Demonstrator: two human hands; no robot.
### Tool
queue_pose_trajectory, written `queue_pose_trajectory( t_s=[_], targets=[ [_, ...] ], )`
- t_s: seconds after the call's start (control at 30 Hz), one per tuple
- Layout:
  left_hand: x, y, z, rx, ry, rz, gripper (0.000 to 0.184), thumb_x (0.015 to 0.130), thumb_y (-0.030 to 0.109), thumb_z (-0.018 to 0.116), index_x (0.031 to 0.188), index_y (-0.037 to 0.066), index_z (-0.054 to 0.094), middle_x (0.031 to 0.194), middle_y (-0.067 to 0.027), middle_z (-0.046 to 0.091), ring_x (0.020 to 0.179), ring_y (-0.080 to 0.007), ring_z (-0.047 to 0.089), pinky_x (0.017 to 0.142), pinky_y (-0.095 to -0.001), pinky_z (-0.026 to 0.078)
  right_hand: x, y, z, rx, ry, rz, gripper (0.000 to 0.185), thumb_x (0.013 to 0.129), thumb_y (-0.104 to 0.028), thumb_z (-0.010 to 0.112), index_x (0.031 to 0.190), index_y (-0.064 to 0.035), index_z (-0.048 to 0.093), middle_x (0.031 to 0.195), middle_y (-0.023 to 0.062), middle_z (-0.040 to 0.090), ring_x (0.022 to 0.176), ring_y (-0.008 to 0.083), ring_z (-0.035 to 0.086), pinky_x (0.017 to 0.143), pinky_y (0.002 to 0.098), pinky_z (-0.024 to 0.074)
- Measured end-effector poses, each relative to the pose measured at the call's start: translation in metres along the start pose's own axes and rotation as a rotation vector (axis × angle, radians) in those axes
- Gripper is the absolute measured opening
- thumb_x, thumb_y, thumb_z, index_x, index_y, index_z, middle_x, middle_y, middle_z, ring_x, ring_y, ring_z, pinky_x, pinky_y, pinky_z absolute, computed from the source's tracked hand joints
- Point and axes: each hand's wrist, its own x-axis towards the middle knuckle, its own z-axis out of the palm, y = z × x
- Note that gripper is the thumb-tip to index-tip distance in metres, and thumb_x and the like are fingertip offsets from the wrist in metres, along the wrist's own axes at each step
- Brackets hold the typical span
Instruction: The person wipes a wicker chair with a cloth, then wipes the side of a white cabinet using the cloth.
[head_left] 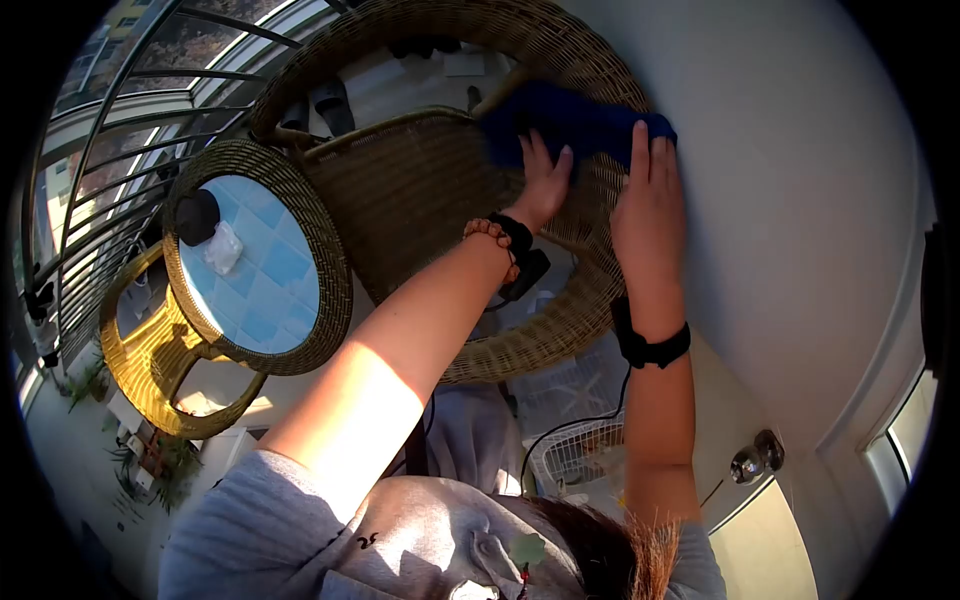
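A dark blue cloth [585, 120] lies over the upper right part of a brown wicker chair [500, 30], against its woven rim. My left hand [545, 185] presses on the cloth's lower edge, fingers spread, near the chair's inner side. On the cloth's right end rests my right hand [650, 200], its fingers stretched upward over the rim beside the white wall. Both wrists wear black bands, and a beaded bracelet circles the left one. What lies under the cloth is hidden.
At the left stands a round wicker table [265, 270] with a blue tiled top, holding a dark round object [197, 217] and a crumpled white item [223, 248]. Metal railings run behind it. A white wire basket [585, 455] and a black cable are below the chair.
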Motion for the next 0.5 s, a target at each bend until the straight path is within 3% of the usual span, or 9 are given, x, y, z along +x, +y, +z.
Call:
queue_pose_trajectory(
  t_s=[0.07,0.17,0.23,0.3,0.37,0.43,0.5],
  targets=[
    [-0.038,-0.021,0.004,0.021,-0.134,0.002,0.084,0.102,0.049,0.04,0.154,0.0,-0.005,0.159,-0.0274,-0.012,0.148,-0.0428,-0.004,0.119,-0.0467,0.012,-0.03,-0.006,-0.006,0.041,-0.045,0.08,0.065,0.09,-0.011,0.058,0.148,-0.0006,0.031,0.146,0.0236,0.04,0.137,0.0381,0.038,0.112,0.0459,0.0327],
    [-0.079,-0.068,0.015,0.089,-0.249,-0.069,0.08,0.102,0.047,0.04,0.153,-0.003,0.004,0.158,-0.03,0.001,0.147,-0.0434,0.005,0.118,-0.0428,0.016,-0.044,-0.017,-0.006,0.015,-0.054,0.131,0.069,0.09,-0.02,0.061,0.148,0.0022,0.03,0.146,0.0261,0.038,0.137,0.0399,0.035,0.114,0.0475,0.0289],
    [-0.061,-0.063,-0.001,-0.095,-0.27,-0.113,0.077,0.102,0.047,0.039,0.151,-0.006,0.01,0.156,-0.0311,0.01,0.144,-0.0435,0.013,0.116,-0.0406,0.019,-0.028,-0.033,0.004,0.009,-0.006,0.127,0.074,0.089,-0.025,0.062,0.148,0.0031,0.029,0.147,0.0269,0.037,0.139,0.0401,0.033,0.116,0.0486,0.0244],
    [-0.029,-0.06,-0.013,-0.373,-0.17,-0.163,0.073,0.103,0.044,0.039,0.147,-0.009,0.015,0.152,-0.0324,0.019,0.141,-0.0436,0.022,0.114,-0.0385,0.023,0.001,-0.045,0.026,-0.071,0.03,-0.049,0.074,0.09,-0.03,0.063,0.149,0.0009,0.03,0.146,0.0268,0.038,0.141,0.0386,0.029,0.118,0.0488,0.0197],
    [0.008,-0.063,-0.027,-0.508,-0.032,-0.154,0.074,0.103,0.044,0.037,0.148,-0.009,0.012,0.152,-0.0339,0.014,0.141,-0.0454,0.018,0.115,-0.04,0.02,0.033,-0.051,0.06,-0.195,0.043,-0.194,0.068,0.092,-0.027,0.059,0.149,-0.0014,0.032,0.149,0.0204,0.037,0.143,0.032,0.027,0.12,0.0462,0.0156],
    [0.048,-0.077,-0.034,-0.31,0.055,-0.052,0.075,0.103,0.044,0.036,0.148,-0.01,0.008,0.153,-0.0354,0.009,0.142,-0.0473,0.015,0.116,-0.0416,0.018,0.055,-0.054,0.082,-0.345,0.121,-0.233,0.06,0.094,-0.025,0.055,0.146,-0.0022,0.038,0.15,0.0165,0.037,0.143,0.0287,0.028,0.12,0.0453,0.0162],
    [0.097,-0.123,-0.028,0.196,0.074,0.165,0.077,0.103,0.044,0.034,0.149,-0.01,0.005,0.153,-0.0369,0.003,0.142,-0.0491,0.012,0.117,-0.0431,0.016,0.053,-0.058,0.096,-0.458,0.103,-0.262,0.053,0.094,-0.022,0.052,0.143,-0.0023,0.043,0.151,0.014,0.037,0.143,0.027,0.029,0.12,0.0445,0.0168]
  ],
)
